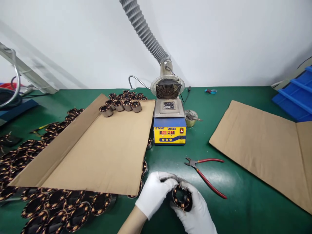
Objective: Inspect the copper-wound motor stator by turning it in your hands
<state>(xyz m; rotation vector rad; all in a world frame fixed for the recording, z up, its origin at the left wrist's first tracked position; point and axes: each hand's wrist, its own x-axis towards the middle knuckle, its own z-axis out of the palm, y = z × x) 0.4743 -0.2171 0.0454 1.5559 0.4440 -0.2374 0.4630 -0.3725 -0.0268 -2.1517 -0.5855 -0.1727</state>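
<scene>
My right hand (195,208), in a white glove, is wrapped round a motor stator (181,197), a dark ring with copper windings. The ring's open end faces up toward me. At the stator's far rim, the gloved fingers of my left hand (157,193) are pinched together. Thin wire ends stick up by these fingertips, but what the pinch holds is hidden. Diagonal cutters (197,164) with red handles lie on the green table (243,201), to the right of my hands and touching neither.
A solder pot (170,131) stands ahead under a fume hose (146,31), with a small metal bowl (190,118) beside it. On the left, a cardboard sheet (102,152) rests over many stators (78,216). Right are another cardboard sheet (263,143) and blue bins (296,99).
</scene>
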